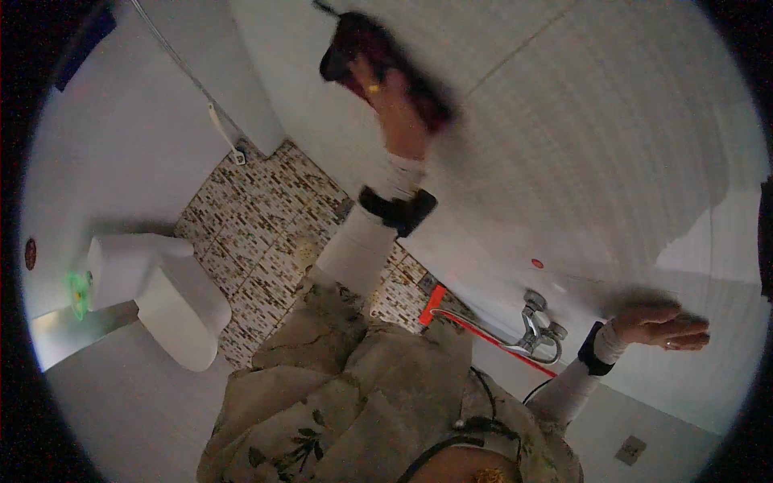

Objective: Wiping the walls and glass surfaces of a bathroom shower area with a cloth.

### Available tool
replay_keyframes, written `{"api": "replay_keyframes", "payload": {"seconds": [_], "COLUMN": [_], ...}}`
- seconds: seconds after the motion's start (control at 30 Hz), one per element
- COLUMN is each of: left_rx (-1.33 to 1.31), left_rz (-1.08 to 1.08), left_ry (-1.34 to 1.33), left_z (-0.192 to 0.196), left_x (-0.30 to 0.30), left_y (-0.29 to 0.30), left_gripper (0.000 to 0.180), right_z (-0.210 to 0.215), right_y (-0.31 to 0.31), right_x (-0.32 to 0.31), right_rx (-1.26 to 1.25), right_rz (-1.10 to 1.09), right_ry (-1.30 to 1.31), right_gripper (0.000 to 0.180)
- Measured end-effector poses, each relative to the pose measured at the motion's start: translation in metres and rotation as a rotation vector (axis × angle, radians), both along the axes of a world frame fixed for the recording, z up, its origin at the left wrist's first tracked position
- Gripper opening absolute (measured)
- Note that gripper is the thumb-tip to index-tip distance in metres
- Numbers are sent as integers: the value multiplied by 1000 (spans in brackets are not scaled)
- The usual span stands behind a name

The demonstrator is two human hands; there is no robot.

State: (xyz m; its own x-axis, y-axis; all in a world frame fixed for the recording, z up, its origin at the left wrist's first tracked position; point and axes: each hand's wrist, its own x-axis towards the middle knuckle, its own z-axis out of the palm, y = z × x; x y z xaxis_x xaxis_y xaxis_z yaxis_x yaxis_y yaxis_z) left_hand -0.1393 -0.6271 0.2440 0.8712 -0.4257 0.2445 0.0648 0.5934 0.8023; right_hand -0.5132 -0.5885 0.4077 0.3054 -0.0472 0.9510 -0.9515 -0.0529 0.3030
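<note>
Against the pale wall [515,145] at the top, my left hand [394,101] presses a dark red and black cloth [362,40], bunched and slightly blurred. The fingers lie over the cloth, and a loose strip of it sticks out at the upper left. Lower down on the right, my right hand [664,326] rests on the same wall with its fingers stretched out, holding nothing. A chrome mixer tap [531,326] with a hose is mounted beside my right wrist. Each wrist wears a dark band over a light sleeve.
A white toilet [181,314] stands at the left on a mosaic-patterned floor [258,217]. A red squeegee-like tool [432,306] with a long red handle lies below the tap. A white hand sprayer [225,133] hangs near the far corner. A socket plate [630,450] sits lower right.
</note>
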Motion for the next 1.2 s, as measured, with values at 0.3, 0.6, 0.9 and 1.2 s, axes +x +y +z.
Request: {"api": "replay_keyframes", "payload": {"seconds": [0.3, 0.6, 0.9, 1.2], "left_rx": [464, 380, 179, -175], "left_rz": [-72, -332, 200, 78], "left_ry": [-62, -348, -518, -1695], "left_z": [-104, -262, 15, 181], "left_x": [-168, -82, -27, -72], "left_y": [39, 24, -5, 20], "left_gripper": [73, 30, 30, 59], "right_z": [5, 12, 10, 21], "right_y": [0, 3, 6, 12], "right_x": [-1, 11, 1, 8], "right_rx": [-27, -17, -7, -19], "right_rz": [-39, 74, 11, 85], "right_ry": [31, -90, -152, -131], "right_gripper": [53, 54, 56, 55]}}
